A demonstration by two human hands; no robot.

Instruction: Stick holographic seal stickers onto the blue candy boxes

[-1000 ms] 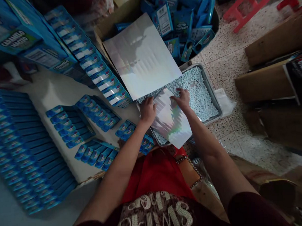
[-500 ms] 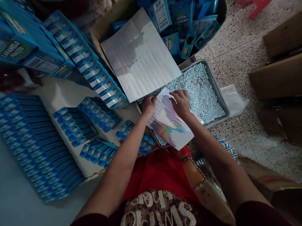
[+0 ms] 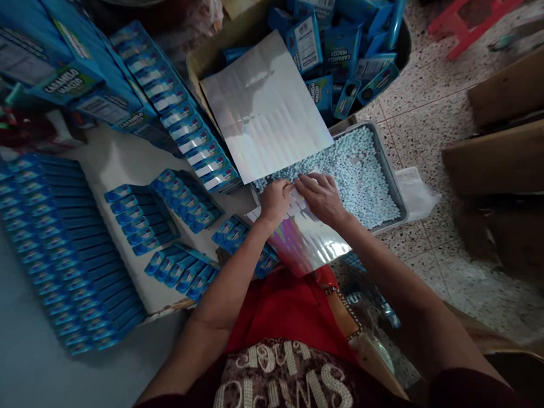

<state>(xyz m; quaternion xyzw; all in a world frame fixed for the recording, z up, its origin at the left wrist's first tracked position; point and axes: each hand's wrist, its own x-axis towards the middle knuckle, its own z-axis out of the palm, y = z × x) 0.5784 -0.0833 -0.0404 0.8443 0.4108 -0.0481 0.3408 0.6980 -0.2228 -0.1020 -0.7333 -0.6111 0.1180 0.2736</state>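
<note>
A shiny holographic sheet (image 3: 307,241), marked in rows of narrow strips, lies bowed across the near side of a metal tray (image 3: 403,201). My left hand (image 3: 274,201) is closed on its upper edge, thumb and fingers pinched together. Right beside it, my right hand (image 3: 320,197) is closed too, its bent fingers pressed at the same edge; the fingertips of both hands nearly meet. Anything small between them is hidden. Small pale blue pellets (image 3: 365,170) fill the tray. A larger silvery sheet (image 3: 268,108) rests just beyond, one corner over the pellets.
Blue printed packs (image 3: 344,50) crowd a cardboard box (image 3: 198,69) at the back. Small blue boxes stand in rows (image 3: 62,249) on the table (image 3: 101,169) to the left. Cardboard cartons (image 3: 499,158) are on the right, and a red stool (image 3: 467,24) stands on the speckled floor.
My right hand has moved left and closed, coming together with my left hand at the sheet's upper edge. The holographic sheet has bent and its reflections have shifted.
</note>
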